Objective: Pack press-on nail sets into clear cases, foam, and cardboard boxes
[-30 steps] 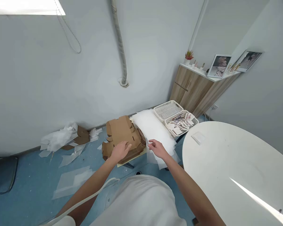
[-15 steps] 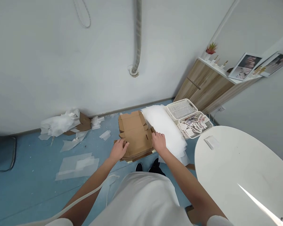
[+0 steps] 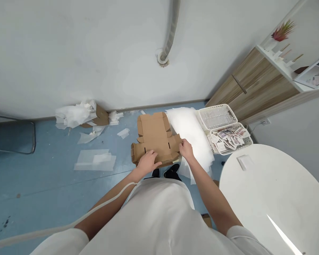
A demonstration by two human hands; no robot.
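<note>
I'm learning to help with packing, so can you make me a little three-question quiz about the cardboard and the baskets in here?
1. What is the right grip touching?
A) a picture frame
B) the brown cardboard
C) the red and green plant

2. True or false: the top piece of cardboard is folded up into a closed box.

3. How many white baskets are near the wooden cabinet?

Key:
1. B
2. False; it lies opened out, with its flaps showing.
3. Two
</note>
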